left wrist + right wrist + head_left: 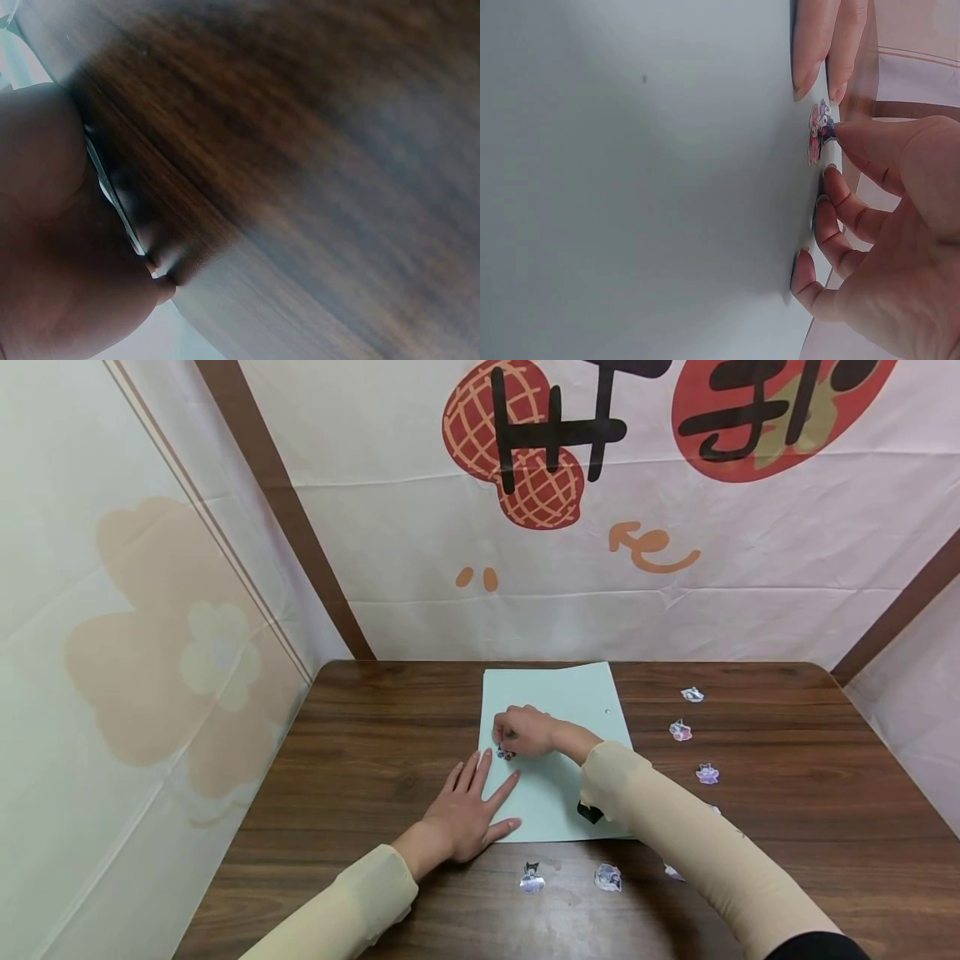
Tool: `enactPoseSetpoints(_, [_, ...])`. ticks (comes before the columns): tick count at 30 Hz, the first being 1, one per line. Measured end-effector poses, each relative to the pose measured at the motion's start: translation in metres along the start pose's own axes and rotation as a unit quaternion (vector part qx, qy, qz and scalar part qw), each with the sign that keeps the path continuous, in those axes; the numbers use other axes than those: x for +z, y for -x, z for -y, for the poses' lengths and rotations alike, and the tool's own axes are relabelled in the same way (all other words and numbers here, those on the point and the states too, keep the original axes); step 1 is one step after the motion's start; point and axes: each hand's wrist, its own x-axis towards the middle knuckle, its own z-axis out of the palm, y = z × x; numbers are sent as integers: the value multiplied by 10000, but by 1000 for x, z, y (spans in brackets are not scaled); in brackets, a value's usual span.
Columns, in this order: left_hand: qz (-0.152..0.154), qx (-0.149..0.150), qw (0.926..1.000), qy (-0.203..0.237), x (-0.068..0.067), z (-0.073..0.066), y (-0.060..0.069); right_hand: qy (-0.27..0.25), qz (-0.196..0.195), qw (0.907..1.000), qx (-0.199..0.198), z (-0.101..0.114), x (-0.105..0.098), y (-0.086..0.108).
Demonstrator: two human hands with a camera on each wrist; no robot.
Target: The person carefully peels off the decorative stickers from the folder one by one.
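Note:
A pale blue-green sheet of paper [555, 785] lies on the wooden table, with another sheet's edge showing at its top. Near its left edge my right hand [528, 731] pinches a small cartoon sticker [817, 135], pink and dark purple, against the surface. The thumb tip [847, 131] covers one side of the sticker, and the other fingers curl with their tips at the paper. My left hand [461, 818] rests with fingers spread over the paper's lower left edge, just below the sticker. In the left wrist view that hand [60, 262] is dark and partly cut off.
Loose stickers lie right of the paper, such as a white one [692, 694], a pink one [680, 730] and a purple one [707, 773]. More stickers [532, 878] lie along the front. A printed cloth [420, 510] hangs behind the table [375, 760].

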Motion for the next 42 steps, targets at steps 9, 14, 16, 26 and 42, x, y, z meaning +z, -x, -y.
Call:
enactPoseSetpoints(9, [-25, 61, 10000, 27, -4, -2, 3, -272, 38, 9994, -223, -2, 0, 2])
enactPoseSetpoints(14, [-38, 36, 10000, 36, -5, -2, 3, -400, 44, 9988, -263, -4, 0, 2])
enactPoseSetpoints(16, [-67, 35, 10000, 61, -6, -3, 3, -466, 53, 9986, -258, -5, -1, 2])
enactPoseSetpoints(26, [-20, 3, 10000, -23, 1, 0, 0, -776, 85, 9966, -246, -9, -1, 1])
enactPoseSetpoints(42, [-63, -2, 10000, -65, 4, 0, -1, -861, 14, 9961, -188, -9, 0, 1])
